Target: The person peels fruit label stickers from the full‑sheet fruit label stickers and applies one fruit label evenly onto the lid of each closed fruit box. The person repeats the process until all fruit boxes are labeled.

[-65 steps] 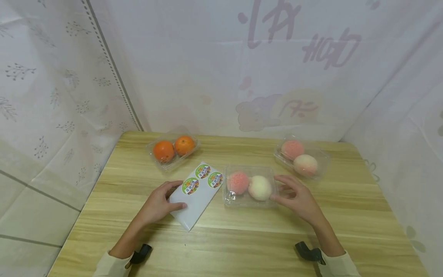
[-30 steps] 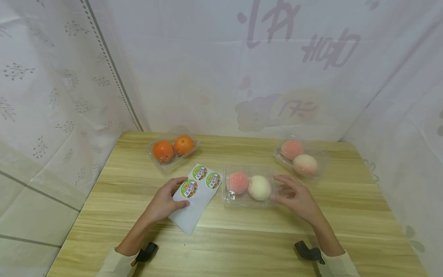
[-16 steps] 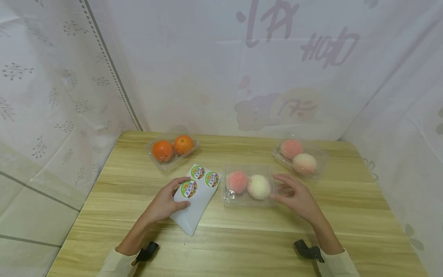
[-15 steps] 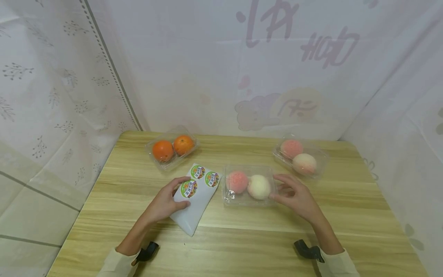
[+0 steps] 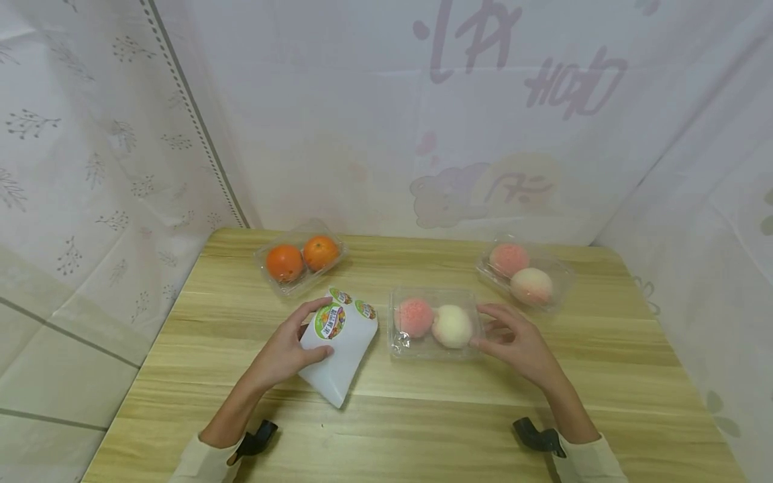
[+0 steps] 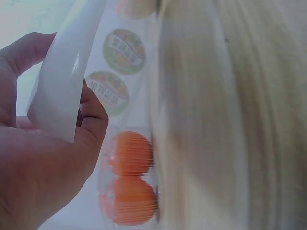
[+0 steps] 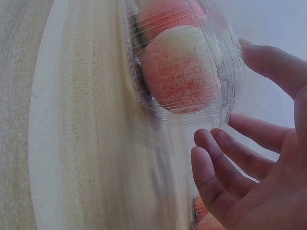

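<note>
My left hand holds a white sheet of round fruit stickers between thumb and fingers. The sheet bows upward, and its green-rimmed stickers sit toward the far end. In the left wrist view the sticker sheet curls over between thumb and fingers. To its right lies a lidded clear plastic fruit box with a pink peach and a pale peach inside. My right hand grips the right end of this box, thumb and fingertips at its edge. In the right wrist view the pale peach shows through the plastic.
Back left on the wooden table stands a clear box with two oranges. Another clear box with two peaches stands back right. A printed cloth hangs behind the table.
The left hand picks at the sticker sheet, which went from flat to strongly bowed, its far end with the stickers bending away. The right hand and the peach box stay in place.
</note>
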Available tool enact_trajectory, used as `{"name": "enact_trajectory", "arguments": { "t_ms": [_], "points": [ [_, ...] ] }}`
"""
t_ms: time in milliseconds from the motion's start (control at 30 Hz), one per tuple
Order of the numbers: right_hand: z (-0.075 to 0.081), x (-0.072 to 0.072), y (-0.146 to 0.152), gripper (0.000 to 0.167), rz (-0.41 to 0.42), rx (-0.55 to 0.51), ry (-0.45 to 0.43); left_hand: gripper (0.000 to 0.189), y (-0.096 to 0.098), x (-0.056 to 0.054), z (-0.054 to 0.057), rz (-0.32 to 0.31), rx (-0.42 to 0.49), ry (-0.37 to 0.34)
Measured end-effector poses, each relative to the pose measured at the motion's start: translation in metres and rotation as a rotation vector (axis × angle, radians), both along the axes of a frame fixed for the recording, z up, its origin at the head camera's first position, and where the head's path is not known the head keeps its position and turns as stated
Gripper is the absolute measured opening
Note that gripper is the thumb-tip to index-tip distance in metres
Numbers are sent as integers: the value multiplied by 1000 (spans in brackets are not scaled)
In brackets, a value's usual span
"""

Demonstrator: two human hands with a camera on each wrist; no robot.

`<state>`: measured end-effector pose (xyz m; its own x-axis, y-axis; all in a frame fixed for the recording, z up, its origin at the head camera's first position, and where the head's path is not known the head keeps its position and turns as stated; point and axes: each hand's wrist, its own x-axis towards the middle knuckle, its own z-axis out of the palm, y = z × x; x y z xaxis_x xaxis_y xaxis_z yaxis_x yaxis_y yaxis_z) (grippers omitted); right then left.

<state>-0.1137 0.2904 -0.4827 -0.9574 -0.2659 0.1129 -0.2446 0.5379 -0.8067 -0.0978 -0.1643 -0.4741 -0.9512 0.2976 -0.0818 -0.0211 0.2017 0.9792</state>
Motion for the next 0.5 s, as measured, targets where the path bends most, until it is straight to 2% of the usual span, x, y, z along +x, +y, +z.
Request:
{"name": "enact_trajectory", "arguments": {
  "t_ms": [500],
  "points": [
    [-3, -1, 0, 61, 1, -1, 20, 88, 11, -6, 32, -6, 108, 104]
  ]
}}
